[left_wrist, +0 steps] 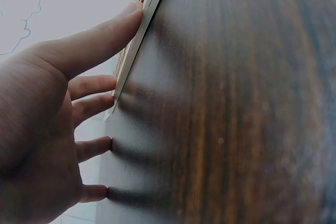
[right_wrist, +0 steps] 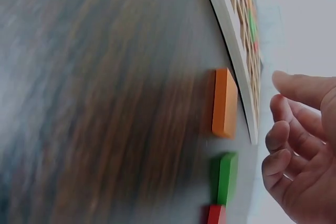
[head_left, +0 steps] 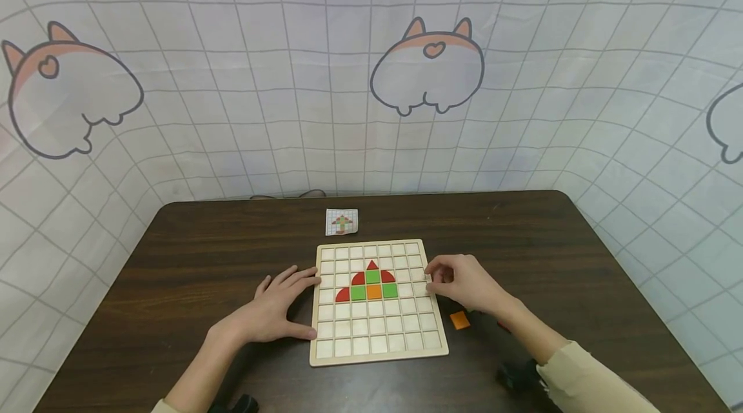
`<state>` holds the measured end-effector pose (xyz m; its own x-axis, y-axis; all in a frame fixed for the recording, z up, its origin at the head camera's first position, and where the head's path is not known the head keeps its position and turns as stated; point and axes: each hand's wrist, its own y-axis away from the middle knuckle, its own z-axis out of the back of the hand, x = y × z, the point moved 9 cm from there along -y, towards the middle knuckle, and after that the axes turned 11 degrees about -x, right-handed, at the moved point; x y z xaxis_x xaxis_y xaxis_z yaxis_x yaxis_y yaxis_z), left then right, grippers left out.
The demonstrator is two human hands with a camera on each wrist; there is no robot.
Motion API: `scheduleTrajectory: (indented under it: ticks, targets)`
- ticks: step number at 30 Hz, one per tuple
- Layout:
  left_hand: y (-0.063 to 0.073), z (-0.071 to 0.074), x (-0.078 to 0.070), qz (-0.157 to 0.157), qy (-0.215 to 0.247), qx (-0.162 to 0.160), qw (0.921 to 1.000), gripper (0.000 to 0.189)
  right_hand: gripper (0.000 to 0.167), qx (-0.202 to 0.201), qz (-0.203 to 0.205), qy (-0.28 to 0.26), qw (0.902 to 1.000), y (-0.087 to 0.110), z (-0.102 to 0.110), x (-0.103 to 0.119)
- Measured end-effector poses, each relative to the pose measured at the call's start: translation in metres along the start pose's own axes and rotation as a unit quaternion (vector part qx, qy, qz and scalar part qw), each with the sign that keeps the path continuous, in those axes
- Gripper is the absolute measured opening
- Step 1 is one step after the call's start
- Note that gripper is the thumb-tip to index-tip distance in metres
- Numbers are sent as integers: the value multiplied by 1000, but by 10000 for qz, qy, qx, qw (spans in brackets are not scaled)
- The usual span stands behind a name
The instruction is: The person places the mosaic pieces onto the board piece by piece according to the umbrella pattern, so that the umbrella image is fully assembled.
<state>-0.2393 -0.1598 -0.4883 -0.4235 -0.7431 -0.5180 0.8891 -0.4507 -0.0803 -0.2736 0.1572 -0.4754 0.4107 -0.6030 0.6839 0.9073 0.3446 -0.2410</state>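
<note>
A square wooden grid board (head_left: 377, 353) lies on the dark table with coloured tiles set in its middle. Among them are a red triangle (head_left: 372, 265), several green squares such as one (head_left: 390, 290) at the right, an orange square (head_left: 374, 292) and red curved tiles (head_left: 343, 295). My left hand (head_left: 267, 310) rests with spread fingers against the board's left edge, thumb near the lower corner. Beside the right edge hovers my right hand (head_left: 467, 284), fingers loosely bent; in the right wrist view no tile shows between thumb and fingertips.
Right of the board lie a loose orange block (right_wrist: 226, 103), a green block (right_wrist: 227, 179) and a red block (right_wrist: 216, 214), partly under the right arm. Behind the board is a small printed pattern card (head_left: 342, 222). A white gridded curtain (head_left: 348, 142) hangs behind the table.
</note>
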Motion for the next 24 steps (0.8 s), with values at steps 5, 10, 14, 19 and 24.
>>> scheduleTrajectory:
  ticks: [5, 10, 14, 19, 24]
  targets:
    - [0, 0, 1, 21, 6, -2, 10000, 95, 16, -118, -155, 98, 9998, 4, 11, -9]
    - [1, 0, 1, 18, 11, -16, 10000, 95, 15, -157, -249, 70, 9995, 10, 21, -18]
    - [1, 0, 1, 1, 19, -16, 10000, 94, 16, -154, -333, 8, 9993, 15, 31, -23]
    - [0, -1, 1, 6, 7, -9, 10000, 95, 18, -149, -468, 15, 9988, 23, 45, -33]
    - [0, -2, 2, 11, -9, 17, 10000, 95, 17, -43, -494, 71, 9987, 32, 57, -44]
